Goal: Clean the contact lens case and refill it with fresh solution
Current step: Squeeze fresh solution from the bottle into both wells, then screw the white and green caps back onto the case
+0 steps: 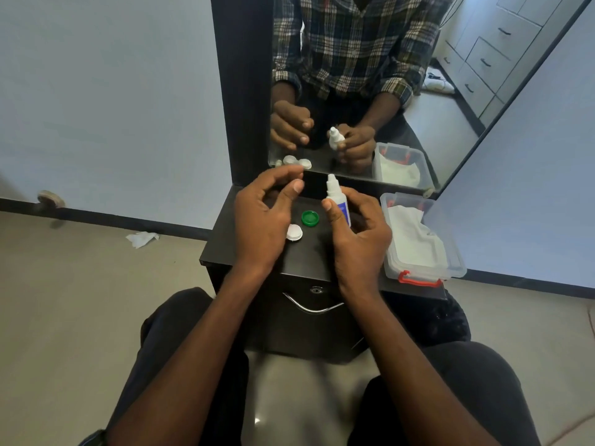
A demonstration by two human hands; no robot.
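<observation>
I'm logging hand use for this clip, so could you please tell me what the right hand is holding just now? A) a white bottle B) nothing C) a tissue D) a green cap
A: the right hand grips the white bottle upright, nozzle up, while the green cap lies on the cabinet top and the left hand holds nothing visible.

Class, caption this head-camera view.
Right hand holds a small white solution bottle above a green round cap on a dark cabinet.

Bedroom: mirrored dresser [289,268], drawers [489,59].
</observation>
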